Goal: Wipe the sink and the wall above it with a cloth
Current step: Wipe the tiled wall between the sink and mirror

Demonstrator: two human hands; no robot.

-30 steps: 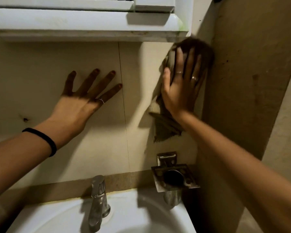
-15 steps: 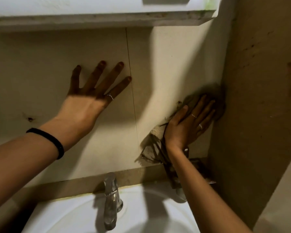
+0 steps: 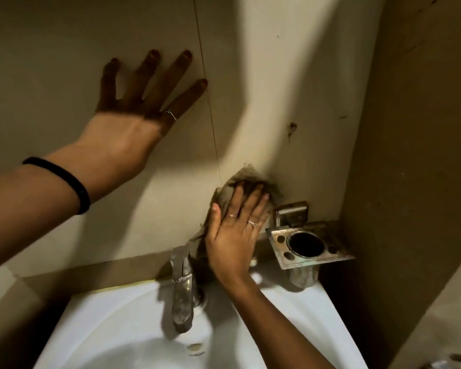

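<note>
Pressing flat against the cream tiled wall (image 3: 290, 89), the frayed grey-brown cloth (image 3: 246, 179) sits low on it, just above the brown border strip and just left of the square tarnished metal tumbler holder (image 3: 309, 243); the right hand (image 3: 236, 235) covers most of the cloth, fingers laid out straight and close together, pinning it to the tile rather than clenching it — a ragged tail of the cloth hangs below the palm, behind the tap. The single dull chrome lever tap (image 3: 182, 286) stands directly in front of that tail, touching or nearly touching the wrist side of the hand; I cannot tell which. The holder juts out from the wall at the right, its one large round opening ringed by small holes, its bracket just beside the fingertips. Below lies the one white ceramic sink (image 3: 104, 328), its overflow hole visible under the spout. Well apart to the upper left, the left hand (image 3: 133, 123) is splayed on the wall, fingers spread wide and holding nothing, palm flat; one thin ring on it, two rings on the right hand, one black band (image 3: 64, 182) around the left wrist. A thin vertical tile joint (image 3: 210, 115) runs between the two hands; a small chipped hole (image 3: 292, 127) marks the wall above the holder; a darker side wall (image 3: 410, 129) closes the corner on the right.
</note>
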